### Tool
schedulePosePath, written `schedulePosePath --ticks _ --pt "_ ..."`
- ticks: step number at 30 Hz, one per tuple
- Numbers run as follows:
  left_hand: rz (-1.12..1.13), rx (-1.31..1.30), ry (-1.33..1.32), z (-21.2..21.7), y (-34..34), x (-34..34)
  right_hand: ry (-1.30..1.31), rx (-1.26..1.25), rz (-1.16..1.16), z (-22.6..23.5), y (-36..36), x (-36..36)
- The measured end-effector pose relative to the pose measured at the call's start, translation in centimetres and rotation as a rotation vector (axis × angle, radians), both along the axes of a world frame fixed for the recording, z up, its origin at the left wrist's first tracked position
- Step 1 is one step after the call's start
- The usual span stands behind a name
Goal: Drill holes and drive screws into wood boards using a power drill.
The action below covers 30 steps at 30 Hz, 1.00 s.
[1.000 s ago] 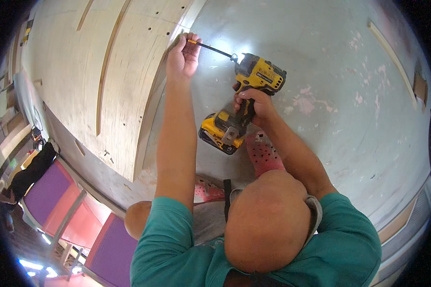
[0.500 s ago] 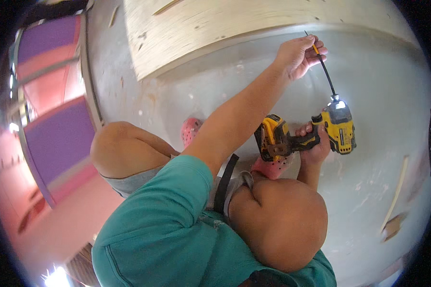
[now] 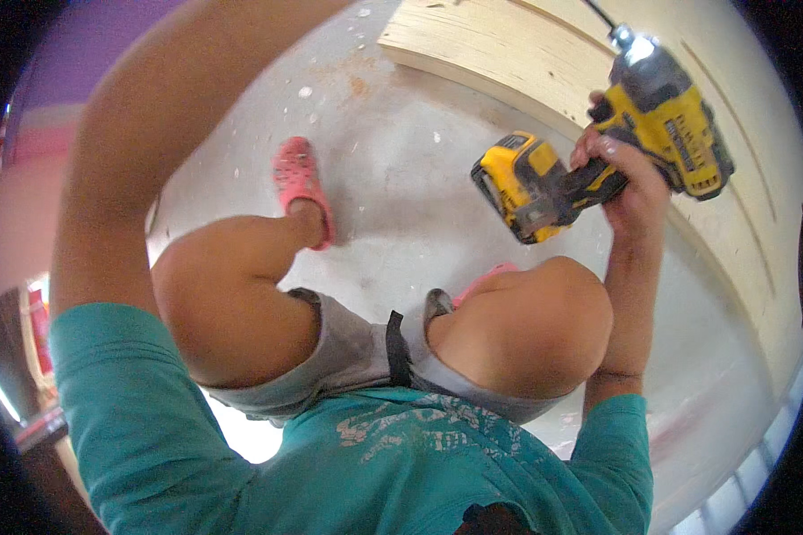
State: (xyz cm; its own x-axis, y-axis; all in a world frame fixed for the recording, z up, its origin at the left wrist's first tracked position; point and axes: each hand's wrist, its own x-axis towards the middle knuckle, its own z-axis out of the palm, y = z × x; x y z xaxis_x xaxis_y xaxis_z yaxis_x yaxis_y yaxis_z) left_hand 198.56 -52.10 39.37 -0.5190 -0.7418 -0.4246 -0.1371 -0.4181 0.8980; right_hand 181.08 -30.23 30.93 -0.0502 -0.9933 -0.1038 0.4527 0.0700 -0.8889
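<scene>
My right hand (image 3: pixel 633 174) is wrapped round the grip of a yellow-and-black cordless impact driver (image 3: pixel 665 125). Its nose points up and to the left, with the front light shining. A long dark driver bit (image 3: pixel 601 12) sticks out of the chuck and runs off the top edge, so its tip is hidden. The battery pack (image 3: pixel 517 183) at the foot of the grip faces left, above the floor. My left forearm (image 3: pixel 196 71) reaches up past the top edge; the left hand is out of the picture.
A pale wooden panel (image 3: pixel 473 67) with a thick edge spans the top and right, beyond the driver. Grey, stained floor (image 3: pixel 375 160) lies below. My pink clog (image 3: pixel 299 178) rests on it between my knees and the panel. Purple and pink surfaces (image 3: pixel 71 58) stand at the upper left.
The view has turned and shifted. My left hand, at the driver bit before, has gone out of the top of the picture. The driver now shows higher and larger, still in my right hand.
</scene>
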Motion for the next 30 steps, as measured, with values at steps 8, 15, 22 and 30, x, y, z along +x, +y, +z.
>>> schedulePosePath --ticks 8,15,22,30 --pt "0.245 0.109 0.262 -4.4 -1.5 17.2 0.949 -0.176 0.538 5.3 -6.1 8.1" --pt "0.098 0.524 0.174 -17.8 -0.4 24.0 1.141 0.344 0.951 0.0 -6.9 18.6" --pt "-0.171 0.321 0.072 -28.0 -3.7 23.8 1.279 0.369 0.753 -8.2 -5.9 25.3" --pt "-0.16 0.295 0.247 -30.2 -6.3 22.7 1.451 0.495 0.436 -11.5 -7.1 32.2"
